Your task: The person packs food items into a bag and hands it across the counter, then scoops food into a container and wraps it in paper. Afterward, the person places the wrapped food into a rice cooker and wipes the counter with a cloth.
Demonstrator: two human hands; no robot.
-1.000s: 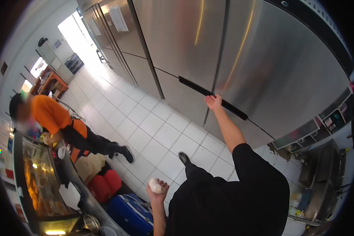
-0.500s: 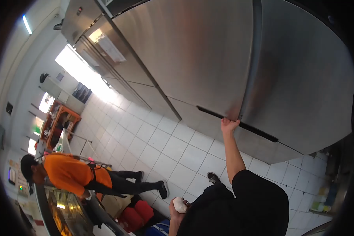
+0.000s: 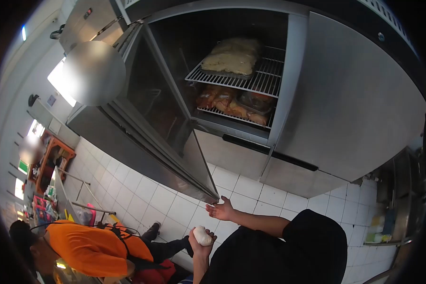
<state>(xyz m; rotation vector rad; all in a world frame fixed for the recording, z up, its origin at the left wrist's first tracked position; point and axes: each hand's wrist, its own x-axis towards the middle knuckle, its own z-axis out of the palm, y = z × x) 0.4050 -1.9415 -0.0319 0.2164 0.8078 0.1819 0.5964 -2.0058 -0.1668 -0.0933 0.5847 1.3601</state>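
A smooth white round lump (image 3: 203,235), much like a ball of dough, is wrapped in the fingers of my left hand (image 3: 199,242) at the bottom centre. My right hand (image 3: 221,209) is at the bottom edge of the swung-out refrigerator door (image 3: 142,142), fingers spread, holding nothing; whether it touches the door is unclear. Behind the door, the steel refrigerator (image 3: 241,150) shows wire shelves (image 3: 265,78). On the upper one lies a pale, plastic-wrapped slab (image 3: 232,57). Reddish-orange packages (image 3: 222,99) and a clear container (image 3: 255,102) rest on the lower one.
A second steel door (image 3: 345,99) is closed on the right. At lower left a person in an orange shirt (image 3: 87,248) faces a counter. Shelving with bottles (image 3: 378,229) stands at far right. White tiles (image 3: 244,187) cover the floor.
The refrigerator door has swung out to the left, exposing the shelves. My right hand has left the handle and moved down and left. The white lump stays in my left hand.
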